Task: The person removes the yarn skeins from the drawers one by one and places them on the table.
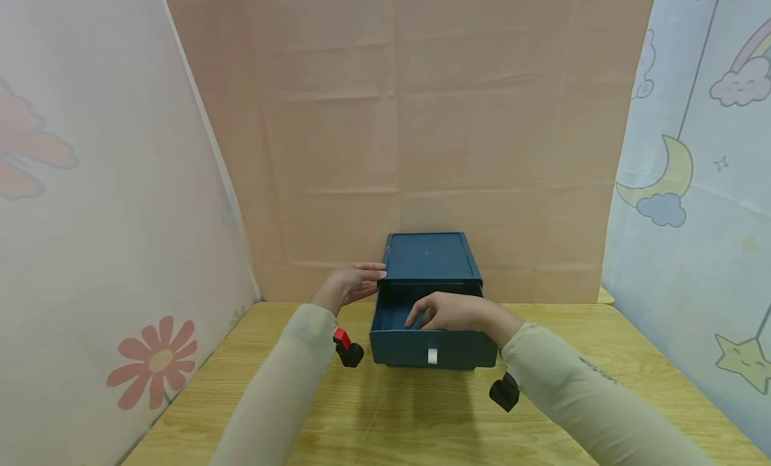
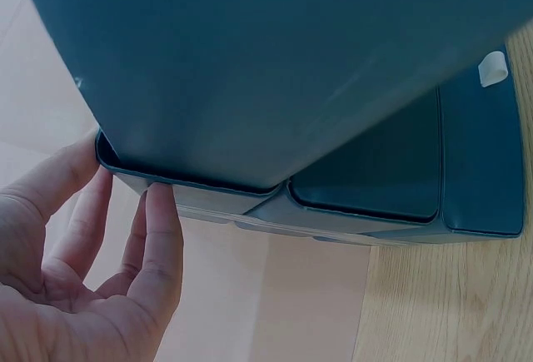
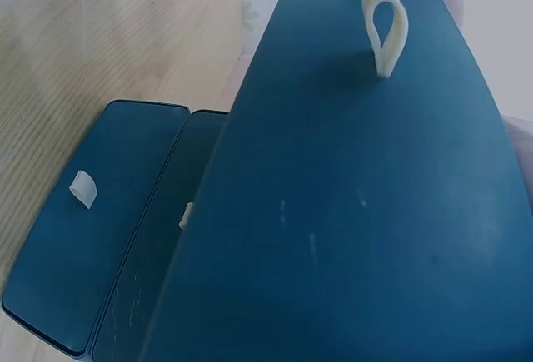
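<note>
A dark blue drawer cabinet (image 1: pixel 427 255) stands against the back wall, its top drawer (image 1: pixel 397 349) pulled out toward me. On the drawer's face is a white pull loop (image 3: pixel 387 29). My left hand (image 1: pixel 355 281) rests at the cabinet's left side, close to the front top corner. In the left wrist view, its fingertips touch the cabinet's edge beside the drawer. My right hand (image 1: pixel 454 311) reaches over the drawer front, fingers bent loosely down into the drawer. No object shows between them; the drawer front hides the lower fingertips. In the right wrist view this drawer blocks that hand.
Lower drawers (image 3: pixel 96 212) with white tabs sit closed under the pulled-out one. The cabinet stands on a wood-grain table (image 1: pixel 289 399). A tan backdrop (image 1: pixel 397 118) rises behind it, with patterned walls at left and right.
</note>
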Motion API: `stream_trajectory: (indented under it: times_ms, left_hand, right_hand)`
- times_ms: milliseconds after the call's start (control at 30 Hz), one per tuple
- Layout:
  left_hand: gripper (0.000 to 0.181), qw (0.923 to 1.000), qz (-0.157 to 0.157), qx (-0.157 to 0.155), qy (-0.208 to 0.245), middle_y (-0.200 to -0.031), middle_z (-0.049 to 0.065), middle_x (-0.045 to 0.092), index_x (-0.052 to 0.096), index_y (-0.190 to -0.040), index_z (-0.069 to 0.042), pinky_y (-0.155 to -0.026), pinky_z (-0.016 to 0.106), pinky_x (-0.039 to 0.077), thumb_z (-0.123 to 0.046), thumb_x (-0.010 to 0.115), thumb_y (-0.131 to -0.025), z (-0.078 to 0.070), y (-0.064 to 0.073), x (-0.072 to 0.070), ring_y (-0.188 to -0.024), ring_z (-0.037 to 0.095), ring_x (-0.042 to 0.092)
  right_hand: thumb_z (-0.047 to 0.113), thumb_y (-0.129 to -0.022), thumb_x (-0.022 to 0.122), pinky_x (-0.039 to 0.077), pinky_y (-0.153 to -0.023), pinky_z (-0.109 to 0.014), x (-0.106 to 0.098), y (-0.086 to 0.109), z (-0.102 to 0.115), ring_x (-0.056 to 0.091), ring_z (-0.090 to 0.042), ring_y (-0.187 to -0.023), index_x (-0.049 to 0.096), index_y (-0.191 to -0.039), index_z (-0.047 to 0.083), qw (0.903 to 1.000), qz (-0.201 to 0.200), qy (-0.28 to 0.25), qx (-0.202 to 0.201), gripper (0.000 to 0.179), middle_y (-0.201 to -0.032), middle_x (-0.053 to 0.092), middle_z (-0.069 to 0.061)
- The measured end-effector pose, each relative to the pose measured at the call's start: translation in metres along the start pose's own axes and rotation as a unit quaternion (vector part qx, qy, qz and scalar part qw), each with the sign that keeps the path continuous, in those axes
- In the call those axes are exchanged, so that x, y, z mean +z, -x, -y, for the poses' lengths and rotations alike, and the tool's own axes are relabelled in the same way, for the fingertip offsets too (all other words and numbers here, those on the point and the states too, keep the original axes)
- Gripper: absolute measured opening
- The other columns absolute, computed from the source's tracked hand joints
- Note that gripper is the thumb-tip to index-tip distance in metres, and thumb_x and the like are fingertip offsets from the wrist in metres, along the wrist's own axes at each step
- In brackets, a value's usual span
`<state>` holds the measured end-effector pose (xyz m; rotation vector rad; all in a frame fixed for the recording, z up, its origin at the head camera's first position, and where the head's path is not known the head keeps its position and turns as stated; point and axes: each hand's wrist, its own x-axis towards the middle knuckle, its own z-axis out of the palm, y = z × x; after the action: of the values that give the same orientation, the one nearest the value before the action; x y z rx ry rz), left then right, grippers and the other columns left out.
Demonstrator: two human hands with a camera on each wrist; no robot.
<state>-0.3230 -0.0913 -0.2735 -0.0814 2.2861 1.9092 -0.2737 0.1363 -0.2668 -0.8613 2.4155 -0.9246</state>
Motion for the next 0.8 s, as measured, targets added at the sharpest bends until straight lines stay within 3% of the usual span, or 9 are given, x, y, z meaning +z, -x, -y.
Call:
stream_trajectory:
  times_ms: [200,567,800]
  left_hand:
    - [0.024,0.9999,-0.002,0.006,0.015,-0.116,0.001,0.061,0.069,-0.108,-0.019,-0.089,0.035,0.049,-0.023,0.068,-0.084,0.003,0.0,-0.003,-0.095,0.018,0.062]
    - [0.027,0.9997,0.011,0.016,0.012,-0.117,0.002,0.06,0.067,-0.112,-0.017,-0.091,0.034,0.048,-0.023,0.067,-0.085,0.003,-0.004,-0.004,-0.098,0.019,0.062]
    - [0.027,0.9999,0.008,0.014,0.004,-0.12,0.002,0.059,0.067,-0.113,-0.018,-0.091,0.034,0.048,-0.023,0.065,-0.087,0.003,-0.004,-0.004,-0.099,0.018,0.061]
  right_hand:
    - [0.0,-0.09,0.054,0.049,-0.085,-0.038,0.0,-0.007,0.003,0.057,-0.019,-0.1,0.064,-0.107,0.011,0.9998,0.011,-0.001,0.018,0.023,-0.119,0.055,-0.004]
    - [-0.004,-0.088,0.055,0.048,-0.089,-0.04,-0.001,-0.013,0.006,0.056,-0.024,-0.107,0.064,-0.112,0.012,0.9981,0.033,0.015,0.051,0.03,-0.122,0.055,-0.006]
    - [-0.006,-0.087,0.055,0.051,-0.082,-0.035,-0.001,-0.012,0.006,0.059,-0.019,-0.098,0.065,-0.11,0.011,0.9988,0.026,0.023,0.034,0.03,-0.12,0.055,-0.006]
